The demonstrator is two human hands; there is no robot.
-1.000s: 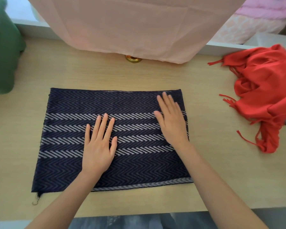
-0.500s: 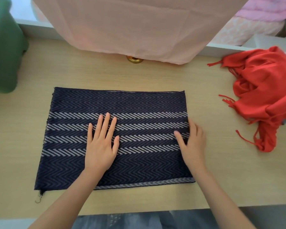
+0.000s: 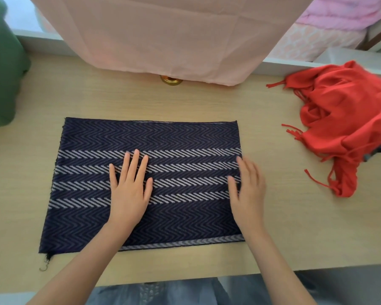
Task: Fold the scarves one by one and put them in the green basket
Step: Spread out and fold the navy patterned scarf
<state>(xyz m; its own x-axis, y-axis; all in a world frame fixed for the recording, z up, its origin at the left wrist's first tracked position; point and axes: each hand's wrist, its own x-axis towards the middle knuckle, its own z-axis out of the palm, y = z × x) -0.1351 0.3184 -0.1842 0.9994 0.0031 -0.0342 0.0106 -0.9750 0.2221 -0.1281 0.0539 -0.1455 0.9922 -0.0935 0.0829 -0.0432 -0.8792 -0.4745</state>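
A navy scarf with pale zigzag stripes lies folded into a flat rectangle in the middle of the wooden table. My left hand presses flat on the scarf's centre with fingers straight. At the scarf's right edge my right hand rests with straight fingers, half on the cloth and half on the table. A crumpled red scarf with fringe lies at the right. The green basket stands at the far left, partly out of view.
A pale pink cloth hangs over the table's back edge, with a small brass object under its hem. Pink bedding shows behind on the right. The table's front edge runs just below the navy scarf.
My right hand slid from the scarf's upper right area down and outward to its right edge. The left hand stayed in place.
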